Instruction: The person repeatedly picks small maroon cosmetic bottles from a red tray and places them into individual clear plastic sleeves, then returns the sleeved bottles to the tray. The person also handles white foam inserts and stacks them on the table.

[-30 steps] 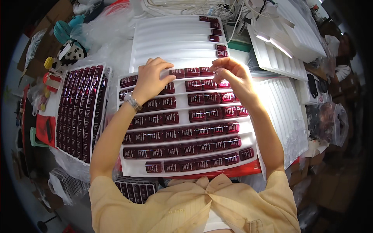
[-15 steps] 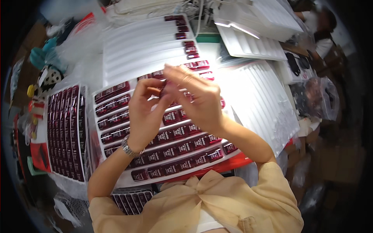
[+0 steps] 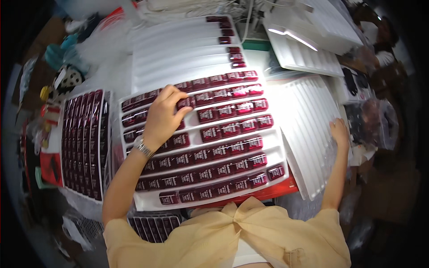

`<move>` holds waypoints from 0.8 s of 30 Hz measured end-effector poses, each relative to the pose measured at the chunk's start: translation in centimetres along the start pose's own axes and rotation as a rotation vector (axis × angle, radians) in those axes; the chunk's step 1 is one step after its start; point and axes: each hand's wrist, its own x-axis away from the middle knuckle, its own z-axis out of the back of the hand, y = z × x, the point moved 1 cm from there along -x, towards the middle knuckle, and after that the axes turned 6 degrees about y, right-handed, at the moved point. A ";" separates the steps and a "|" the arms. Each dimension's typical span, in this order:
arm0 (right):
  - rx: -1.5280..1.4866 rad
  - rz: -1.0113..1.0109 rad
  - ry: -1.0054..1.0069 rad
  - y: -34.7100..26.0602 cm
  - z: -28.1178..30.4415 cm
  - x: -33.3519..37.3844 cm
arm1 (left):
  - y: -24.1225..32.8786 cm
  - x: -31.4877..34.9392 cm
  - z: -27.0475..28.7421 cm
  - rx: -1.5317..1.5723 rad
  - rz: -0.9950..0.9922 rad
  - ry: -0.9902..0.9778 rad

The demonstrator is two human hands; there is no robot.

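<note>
A white ridged tray [image 3: 278, 147] in front of me holds several rows of small dark red packets [image 3: 232, 129]. My left hand [image 3: 163, 117] rests on the tray's upper left rows, fingertips pressing on a packet [image 3: 185, 103]; a watch is on that wrist. My right hand [image 3: 339, 132] has reached out to the right and lies on an empty white ridged tray [image 3: 308, 129], its fingers at the tray's right edge. Whether it grips anything is hidden.
A full tray of dark red packets [image 3: 85, 143] lies at the left, another [image 3: 152, 225] near my chest. More white trays [image 3: 178, 53] lie behind, one with a few packets [image 3: 228, 38]. Stacked trays [image 3: 308, 49] and clear bags [image 3: 375, 120] are at the right. Clutter lines the left edge.
Both hands were together over the middle rows. Now they have parted: the left dropped onto the upper left rows, the right swung out to the empty tray at the right.
</note>
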 end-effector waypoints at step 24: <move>-1.817 0.566 -0.321 -30.4 17.8 12.8 | 3.6 4.1 1.0 0.855 0.227 0.006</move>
